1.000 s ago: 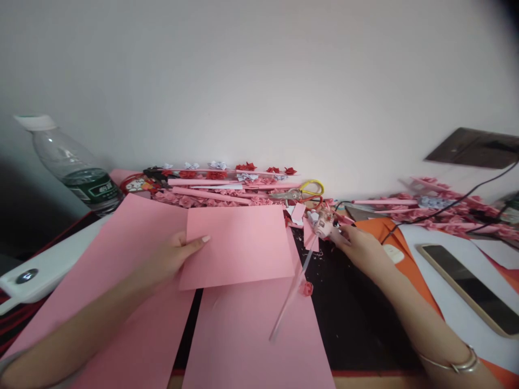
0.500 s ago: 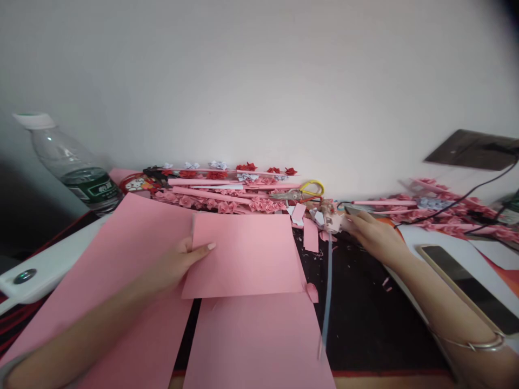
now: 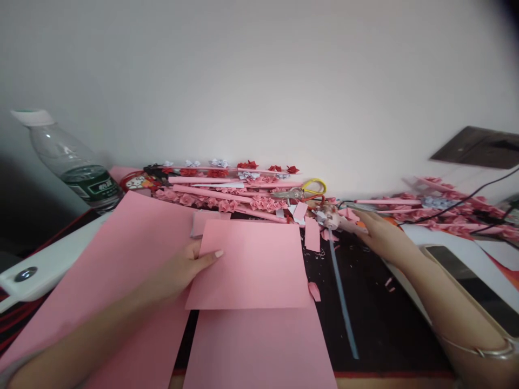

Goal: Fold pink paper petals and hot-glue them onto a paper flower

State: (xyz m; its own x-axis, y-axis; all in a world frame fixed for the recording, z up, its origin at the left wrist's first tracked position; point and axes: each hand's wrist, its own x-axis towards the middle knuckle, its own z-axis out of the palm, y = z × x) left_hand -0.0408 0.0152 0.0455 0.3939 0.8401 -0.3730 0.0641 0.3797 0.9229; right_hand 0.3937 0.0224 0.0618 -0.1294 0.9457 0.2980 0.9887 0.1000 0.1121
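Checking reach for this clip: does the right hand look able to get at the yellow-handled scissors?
Probably yes: the right hand is near, and the yellow-handled scissors show an uncovered loop, though the hot glue gun lies partly between.

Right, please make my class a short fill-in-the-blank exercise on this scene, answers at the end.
The sheet in the left hand is coloured ____. The label on the bottle is mainly coloured ____. The phone lies nearer the person's ____ hand.

Missing words: pink; green; right.
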